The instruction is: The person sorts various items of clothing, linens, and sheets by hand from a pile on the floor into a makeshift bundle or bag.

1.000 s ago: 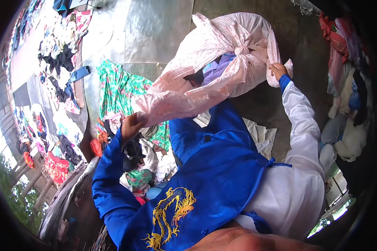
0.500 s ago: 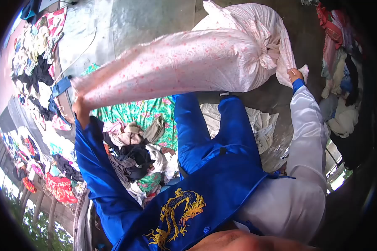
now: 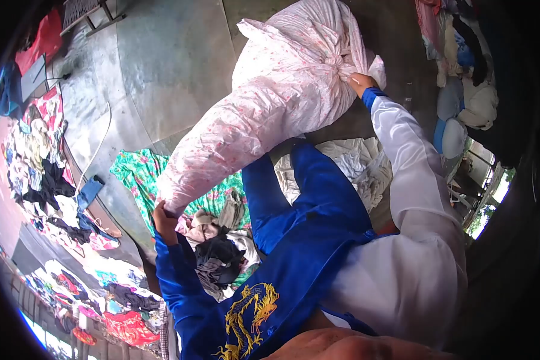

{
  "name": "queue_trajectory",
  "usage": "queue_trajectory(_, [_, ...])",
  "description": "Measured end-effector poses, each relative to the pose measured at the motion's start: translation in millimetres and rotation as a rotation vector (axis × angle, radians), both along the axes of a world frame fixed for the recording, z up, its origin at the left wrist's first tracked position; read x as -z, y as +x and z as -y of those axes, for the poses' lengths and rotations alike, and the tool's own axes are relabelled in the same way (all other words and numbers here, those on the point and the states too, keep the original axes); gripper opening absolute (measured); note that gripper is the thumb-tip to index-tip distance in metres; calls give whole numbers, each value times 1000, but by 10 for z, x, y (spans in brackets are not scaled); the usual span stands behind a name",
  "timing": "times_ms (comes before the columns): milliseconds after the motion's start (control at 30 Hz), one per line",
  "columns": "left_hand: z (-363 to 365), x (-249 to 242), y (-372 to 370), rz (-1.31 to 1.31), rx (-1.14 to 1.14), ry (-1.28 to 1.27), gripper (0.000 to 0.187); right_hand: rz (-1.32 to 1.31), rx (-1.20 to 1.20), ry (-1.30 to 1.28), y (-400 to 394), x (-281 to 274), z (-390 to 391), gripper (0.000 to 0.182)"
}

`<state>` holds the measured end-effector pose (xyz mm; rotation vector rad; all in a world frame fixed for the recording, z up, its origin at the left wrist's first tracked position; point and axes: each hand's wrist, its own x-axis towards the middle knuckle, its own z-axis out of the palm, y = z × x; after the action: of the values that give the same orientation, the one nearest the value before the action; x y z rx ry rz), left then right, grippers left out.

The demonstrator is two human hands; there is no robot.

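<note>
A large bundle (image 3: 300,78) wrapped in white cloth with a pink floral print lies on the floor before me. Its fabric gathers into a knot on the right side. A long loose length of the cloth (image 3: 222,135) stretches from the bundle toward the lower left. My left hand (image 3: 165,222) is closed round the far end of that length. Beside the knot, my right hand (image 3: 361,83) grips a short corner of the same cloth. What the bundle contains is hidden.
Beneath the stretched cloth lies a green floral cloth (image 3: 137,174) with a heap of dark and pale clothes (image 3: 222,255). Crumpled off-white cloth (image 3: 360,168) spreads by my legs. More garments lie at left (image 3: 42,162) and right (image 3: 474,99). A rack or stool (image 3: 93,15) stands far left.
My left hand has moved inward and down, and the long cloth length is now bunched and narrower. My right hand has come closer to the knot. The view has shifted.
</note>
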<state>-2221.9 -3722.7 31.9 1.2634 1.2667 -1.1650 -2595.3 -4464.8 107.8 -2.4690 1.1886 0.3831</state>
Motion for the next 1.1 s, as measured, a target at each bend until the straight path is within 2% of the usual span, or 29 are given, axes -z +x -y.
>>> queue_trajectory(67, [86,-5,-347,47,-113,-296,38,-145,-46,107,202,-174,-281,31])
queue_trajectory(100, [1120,-798,-417,0,-191,-164,39,-143,-64,156,201,-171,-401,30])
queue_trajectory(133, [1355,-855,-581,37,-200,-308,41,-136,-85,203,178,-154,-502,29])
queue_trajectory(200, [2231,-1263,-875,43,-239,-469,44,-122,-179,222,147,-253,-741,35])
queue_trajectory(267, [3176,-1730,-1153,63,-245,-573,43,-139,-191,301,204,-436,-934,52])
queue_trajectory(333, [4025,-2026,-1402,19,-221,-757,40,-133,-228,443,384,-876,-1072,66])
queue_trajectory(367, [4458,-2190,-1520,-39,-199,-736,39,-94,-233,489,416,-1013,-1111,66])
queue_trajectory(400, [4640,-1904,-1670,-270,-309,-1239,39,-26,-222,537,421,-1121,-1093,65])
queue_trajectory(433, [5200,-2314,-1830,-123,-109,-956,38,55,-197,602,402,-1219,-1066,65])
queue_trajectory(467, [5532,-2469,-2043,-132,-85,-992,37,150,-153,681,347,-1272,-1009,64])
queue_trajectory(533, [5974,-2632,-2506,-132,106,-1049,38,364,-28,878,83,-1383,-869,63])
queue_trajectory(567, [6118,-2590,-2713,-72,269,-971,40,467,26,986,-69,-1435,-846,63])
queue_trajectory(600, [6232,-2667,-2842,-34,422,-1051,39,559,77,1083,-226,-1473,-786,63])
queue_trajectory(667, [6502,-2850,-2874,49,725,-1196,39,701,144,1246,-536,-1524,-750,62])
queue_trajectory(733, [6926,-3150,-2624,-27,1034,-1103,40,801,198,1381,-830,-1547,-666,61])
queue_trajectory(767, [7072,-3046,-2283,154,1294,-1028,41,855,230,1435,-980,-1554,-625,61])
queue_trajectory(800, [7274,-2994,-2120,321,1327,-834,42,906,262,1472,-1127,-1547,-569,60])
queue_trajectory(833, [7463,-2910,-1972,513,1255,-703,44,943,290,1504,-1256,-1547,-527,60])
queue_trajectory(867, [7583,-2646,-1781,596,1182,-660,43,975,319,1532,-1341,-1524,-479,59])
queue_trajectory(933, [7769,-2031,-1903,588,1155,-458,56,1023,376,1574,-1471,-1508,-406,58])
queue_trajectory(1000, [7924,-1377,-2284,286,1249,-568,82,1067,439,1593,-1451,-1419,-346,58])
queue_trajectory(1067, [8170,-370,-2625,120,1390,-461,71,1104,518,1602,-1376,-1314,-336,57])
queue_trajectory(1100, [8253,-131,-2815,64,1424,-428,69,1118,561,1603,-1312,-1259,-338,56])
